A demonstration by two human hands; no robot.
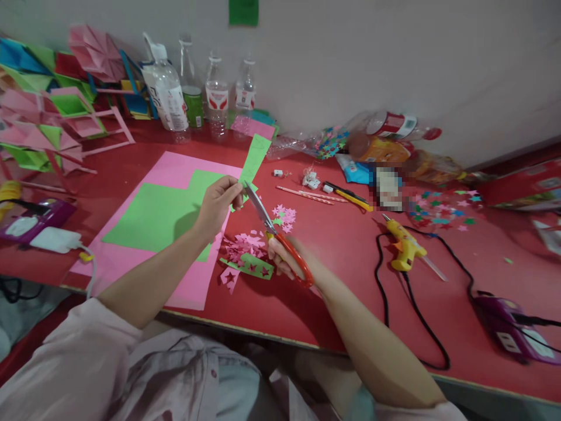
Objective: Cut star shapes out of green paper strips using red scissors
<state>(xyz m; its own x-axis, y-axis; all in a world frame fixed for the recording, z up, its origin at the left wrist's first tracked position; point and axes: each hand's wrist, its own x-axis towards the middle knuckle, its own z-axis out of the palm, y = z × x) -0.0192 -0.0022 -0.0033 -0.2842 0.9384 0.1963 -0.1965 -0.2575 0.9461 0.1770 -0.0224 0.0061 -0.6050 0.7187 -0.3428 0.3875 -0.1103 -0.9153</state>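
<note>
A strip of green paper [255,156] is pinched near its lower end in my left hand [220,200], raised above the table. My right hand [284,257] grips orange-handled scissors [294,255], whose blades point up and left to the strip beside my left fingertips. Whether the blades are biting into the paper I cannot tell. Below my hands lie pink paper scraps [243,245], a green scrap with star-shaped holes [252,266] and a small pile of pink stars [284,217]. Green sheets [153,216] rest on a large pink sheet [188,292] under my left forearm.
Folded paper models [56,117] fill the back left. Plastic bottles [218,99] line the wall, others lie at right. A yellow glue gun [405,244] with a black cord is on the right, near a purple power strip [512,330]. Straws [307,195] and a cutter [350,197] lie mid-table.
</note>
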